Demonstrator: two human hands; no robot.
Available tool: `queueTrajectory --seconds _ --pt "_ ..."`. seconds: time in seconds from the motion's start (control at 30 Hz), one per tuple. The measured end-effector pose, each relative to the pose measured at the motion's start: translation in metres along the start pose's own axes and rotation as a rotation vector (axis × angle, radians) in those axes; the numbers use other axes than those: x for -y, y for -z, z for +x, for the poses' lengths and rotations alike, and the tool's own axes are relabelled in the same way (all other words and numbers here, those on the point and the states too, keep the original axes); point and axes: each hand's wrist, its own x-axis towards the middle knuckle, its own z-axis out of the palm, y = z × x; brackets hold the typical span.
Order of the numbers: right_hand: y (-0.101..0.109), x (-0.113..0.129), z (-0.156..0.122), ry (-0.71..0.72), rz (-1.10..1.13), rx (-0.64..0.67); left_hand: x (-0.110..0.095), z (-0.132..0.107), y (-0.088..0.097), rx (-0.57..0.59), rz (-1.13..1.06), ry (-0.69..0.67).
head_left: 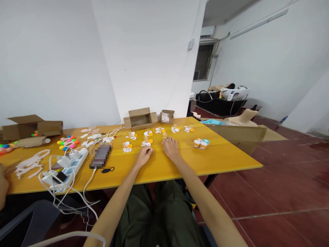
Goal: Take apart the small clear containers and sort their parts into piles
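Note:
My left hand rests over the table with its fingers curled together; anything inside them is hidden. Just beyond it lies a small pile of white printed pieces with an orange ring-shaped lid. My right hand reaches down with bent fingers slightly apart, close to a small clear cup; whether the fingertips touch the cup I cannot tell. Similar piles with orange lids stand in rows around both hands. To the right, a cluster of small jars has white, orange and blue tops.
An open cardboard box and a smaller box stand along the wall. On the left are a power strip with tangled white cables, a phone, colourful balls and white plastic frames. Another person's arm shows at the left edge.

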Motion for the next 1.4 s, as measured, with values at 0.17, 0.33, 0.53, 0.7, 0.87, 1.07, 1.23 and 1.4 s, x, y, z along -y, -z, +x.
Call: queueTrajectory --seconds 0.17,0.33,0.53,0.7,0.87,1.07,1.23,1.4 --pt "0.009 0.008 -0.011 0.115 0.02 -0.002 0.0 0.0 0.002 -0.067 -0.098 0.058" --pt "0.012 0.025 -0.034 0.366 0.12 0.035 0.002 0.0 0.004 -0.151 -0.228 0.094" --pt "0.005 0.048 -0.046 0.594 0.332 0.089 0.005 0.001 0.003 -0.232 -0.343 0.1" --pt "-0.005 0.054 -0.037 0.518 0.423 0.1 0.004 0.0 0.004 -0.224 -0.373 0.084" --pt "-0.017 0.044 -0.031 0.293 0.638 0.064 0.003 0.0 0.005 -0.168 -0.352 0.062" --pt "-0.03 0.031 -0.026 0.137 0.837 -0.008 -0.003 -0.001 0.001 -0.035 -0.316 0.043" --pt "-0.035 0.029 -0.025 0.119 0.921 -0.02 -0.003 -0.001 -0.001 0.015 -0.301 0.033" --pt "-0.036 0.032 -0.025 0.097 0.984 0.004 0.0 -0.001 -0.001 0.031 -0.295 0.021"
